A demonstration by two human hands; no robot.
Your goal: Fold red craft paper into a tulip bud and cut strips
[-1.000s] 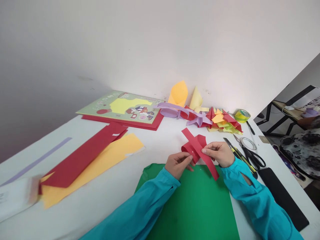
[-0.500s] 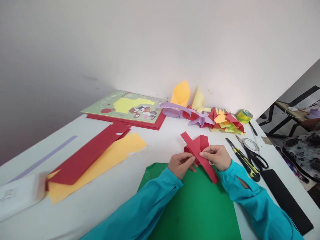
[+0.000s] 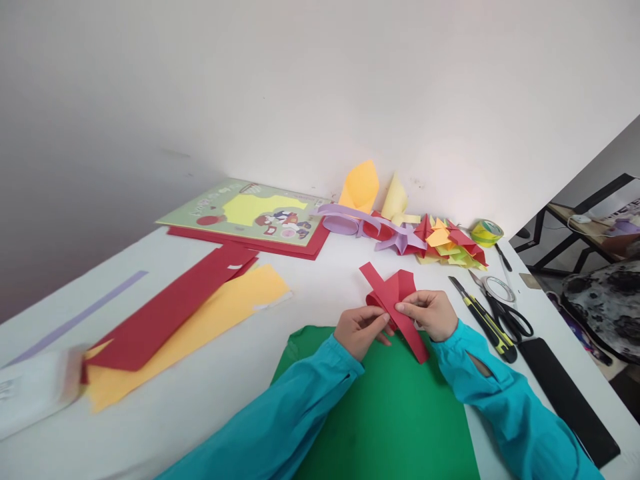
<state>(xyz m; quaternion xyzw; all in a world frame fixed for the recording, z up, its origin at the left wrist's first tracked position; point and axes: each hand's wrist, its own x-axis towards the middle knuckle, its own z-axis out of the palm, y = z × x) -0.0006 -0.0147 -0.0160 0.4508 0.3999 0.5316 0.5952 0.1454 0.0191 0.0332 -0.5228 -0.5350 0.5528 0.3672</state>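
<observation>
A red folded paper piece (image 3: 406,285) with a long red strip laid slantwise across it is held above the far edge of a green sheet (image 3: 390,413). My left hand (image 3: 361,328) pinches its lower left side, thumb on the strip and fingers partly hidden behind. From the right, my right hand (image 3: 431,313) pinches the same piece, with thumb and forefinger at the strip's edge. The strip's lower end hangs free over the green sheet. What lies behind the paper is hidden by my fingers.
At left lie red paper (image 3: 175,307), yellow paper (image 3: 200,333), a purple strip (image 3: 75,319) and a blurred white packet (image 3: 40,393). A green pad (image 3: 200,212) and folded paper shapes (image 3: 440,240) line the wall. At right are a cutter (image 3: 485,321), scissors (image 3: 510,319) and a black case (image 3: 570,400).
The view has shifted slightly, so the scene sits a little further left. Both hands keep their pinch on the red paper, with almost no movement.
</observation>
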